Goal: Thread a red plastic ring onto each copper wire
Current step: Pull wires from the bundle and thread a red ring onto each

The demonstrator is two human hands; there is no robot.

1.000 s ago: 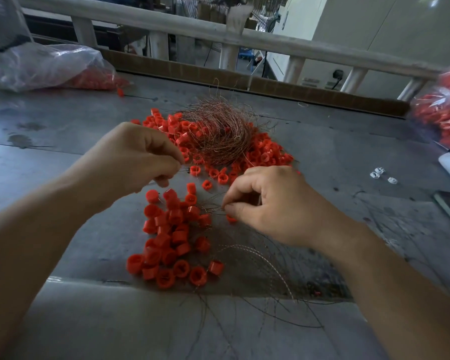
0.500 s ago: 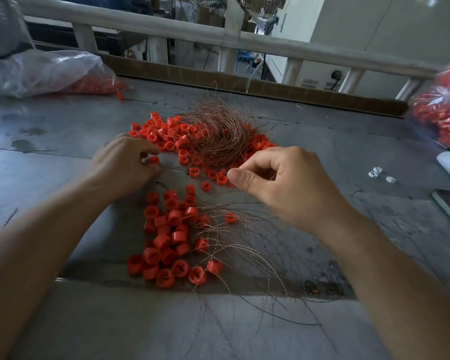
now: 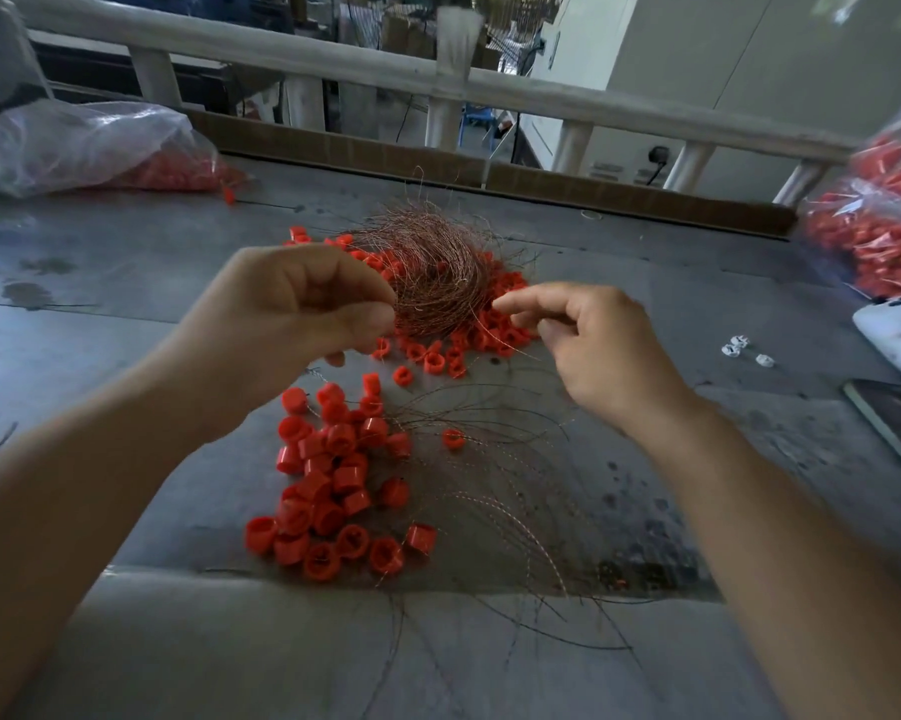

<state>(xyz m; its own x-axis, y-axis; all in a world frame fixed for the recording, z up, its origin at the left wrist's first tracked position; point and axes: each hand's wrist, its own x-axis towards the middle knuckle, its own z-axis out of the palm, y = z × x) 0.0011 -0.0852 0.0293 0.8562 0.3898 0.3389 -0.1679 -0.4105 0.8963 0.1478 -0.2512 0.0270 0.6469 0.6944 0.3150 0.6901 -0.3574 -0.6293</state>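
Observation:
A tangled bundle of copper wires (image 3: pixel 438 283) lies mid-table on a scatter of loose red rings (image 3: pixel 495 330). Nearer to me is a heap of red rings (image 3: pixel 329 480) with thin wires (image 3: pixel 495 506) fanning out to its right. My left hand (image 3: pixel 292 324) hovers above the table left of the bundle. Its fingers are curled, with the thumb close to the forefinger, and what they hold is hidden. My right hand (image 3: pixel 583 340) hovers at the bundle's right edge with the forefinger stretched toward it. Its thumb and middle finger pinch a thin copper strand.
Clear bags of red rings lie at the far left (image 3: pixel 100 148) and far right (image 3: pixel 874 236). A white device (image 3: pixel 890 335), a dark flat object (image 3: pixel 895 423) and small white pieces (image 3: pixel 744 350) sit at the right. A pale railing (image 3: pixel 490 90) runs behind the table.
My left hand has lifted from the far ring pile and now hovers with curled fingers. My right hand has moved up and right, and its forefinger has straightened toward the bundle.

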